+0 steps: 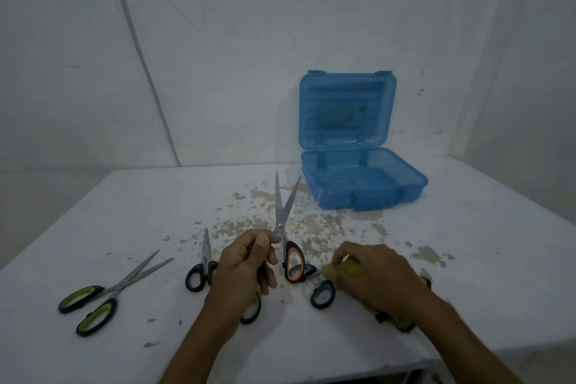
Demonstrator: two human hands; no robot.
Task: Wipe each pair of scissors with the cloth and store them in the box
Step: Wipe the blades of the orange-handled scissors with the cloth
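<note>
Scissors (285, 227) sit upright in left-hand (246, 262) grip, blades splayed; right hand (371, 277) clutches yellow-green cloth (350, 266).

Orange-handled scissors (285, 227) held upright above the table, blades parted in a narrow V. Green-handled scissors (103, 296) lying flat at left, blades slightly open. Small black-handled scissors (202, 268) lying closed beside them. Yellow-green cloth (346, 268) bunched, blurred. Blue box (361, 184) open, lid upright.
</note>
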